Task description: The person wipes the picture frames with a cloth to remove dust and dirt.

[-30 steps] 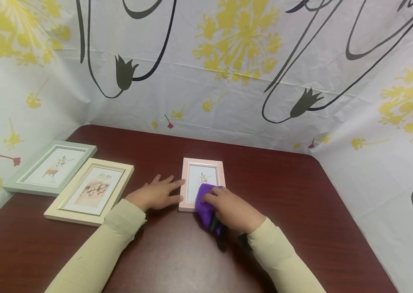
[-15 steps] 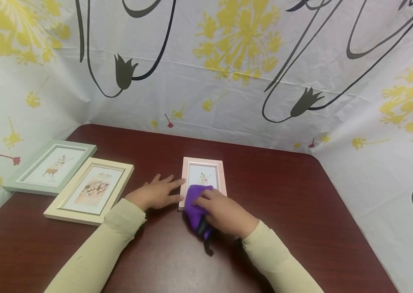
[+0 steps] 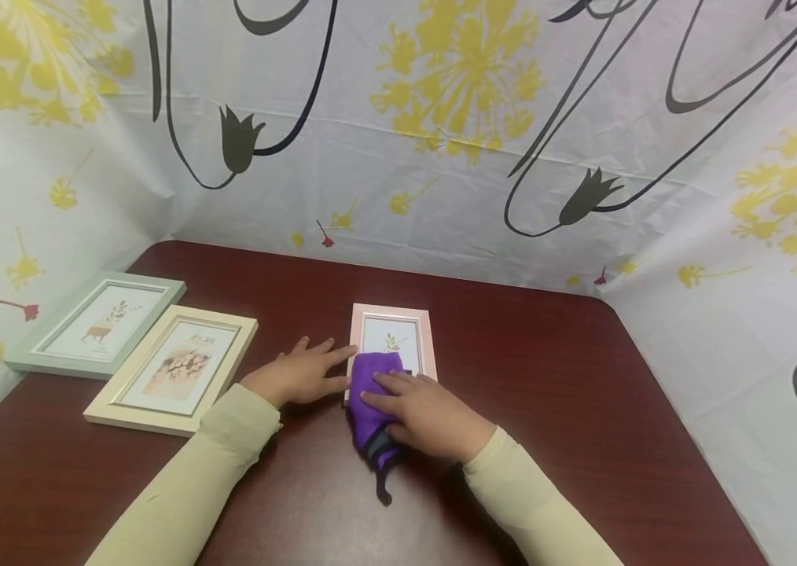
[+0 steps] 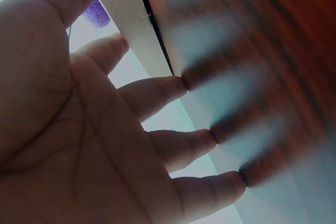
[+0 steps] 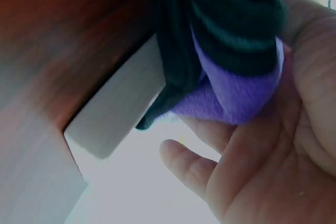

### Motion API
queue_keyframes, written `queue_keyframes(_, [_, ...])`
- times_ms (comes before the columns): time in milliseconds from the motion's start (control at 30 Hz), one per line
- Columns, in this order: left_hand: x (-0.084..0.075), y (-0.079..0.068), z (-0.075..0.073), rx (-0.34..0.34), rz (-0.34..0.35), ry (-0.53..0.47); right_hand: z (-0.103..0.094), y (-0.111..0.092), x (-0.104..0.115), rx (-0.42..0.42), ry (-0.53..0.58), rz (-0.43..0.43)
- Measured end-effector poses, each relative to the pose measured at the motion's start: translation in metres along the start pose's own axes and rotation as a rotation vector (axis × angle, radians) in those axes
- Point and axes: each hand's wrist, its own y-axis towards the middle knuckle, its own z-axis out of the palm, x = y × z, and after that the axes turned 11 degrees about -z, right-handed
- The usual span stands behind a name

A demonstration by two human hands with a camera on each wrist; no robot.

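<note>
A pink picture frame (image 3: 428, 338) with a plant print lies flat on the dark red-brown table. My left hand (image 3: 306, 374) lies to its left, fingers spread, thumb and index finger at the frame's left edge. My right hand (image 3: 434, 413) lies with extended fingers over a purple cloth (image 3: 373, 385) that has a dark trim. This cloth covers the lower left part of the frame and hangs past its near edge. In the right wrist view, the cloth's dark folds (image 5: 236, 24) lie in front of the palm, hiding some fingers, near the frame's pale corner.
To the left lie a cream picture frame (image 3: 115, 401) and, beyond it, a green picture frame (image 3: 31, 360). A white sheet with yellow and grey flower prints (image 3: 342, 157) hangs around the table's far and side edges.
My right hand has slid left with the purple cloth across the pink frame's lower part. Its fingers have spread out, and the cloth lies flatter. My left hand has stayed in place.
</note>
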Motion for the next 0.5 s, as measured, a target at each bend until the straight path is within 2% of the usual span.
queue_keyframes(167, [0.001,0.001,0.000,0.003,-0.002,0.000,-0.004,-0.003,-0.006,-0.036,0.023,-0.007])
queue_keyframes(300, [0.000,0.001,-0.001,0.011,-0.007,-0.004,-0.008,-0.007,-0.011,-0.073,0.012,0.042])
queue_keyframes(400, [0.000,0.000,-0.001,0.012,-0.011,-0.011,-0.009,-0.010,-0.013,-0.062,-0.001,0.095])
queue_keyframes(500, [0.000,0.001,0.000,0.010,-0.014,-0.012,-0.009,-0.010,-0.014,-0.053,-0.011,0.110])
